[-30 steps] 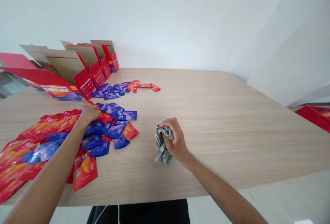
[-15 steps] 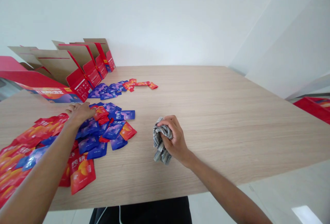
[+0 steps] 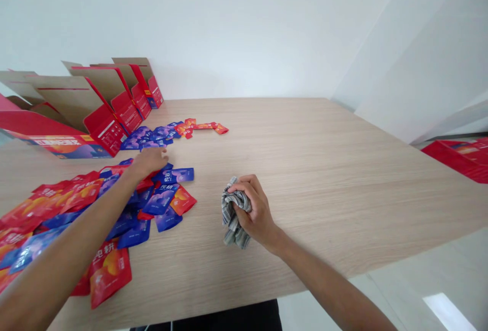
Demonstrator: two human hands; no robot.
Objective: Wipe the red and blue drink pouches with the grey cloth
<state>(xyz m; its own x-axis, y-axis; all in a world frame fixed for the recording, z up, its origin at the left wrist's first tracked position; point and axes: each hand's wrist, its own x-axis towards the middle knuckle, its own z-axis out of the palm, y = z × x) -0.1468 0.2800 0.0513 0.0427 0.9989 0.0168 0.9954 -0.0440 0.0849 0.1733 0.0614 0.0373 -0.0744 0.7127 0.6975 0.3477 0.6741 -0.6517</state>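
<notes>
**Holding the rag while clearing sachets**

Gripping a bunched grey striped rag in my right hand, fingers closed round it, pressed on the worktop. My left hand lies flat, fingers spread, on the blue and red sachets near the cartons. Next, I judge, the sachets want pushing aside to bare wood for wiping.
</notes>
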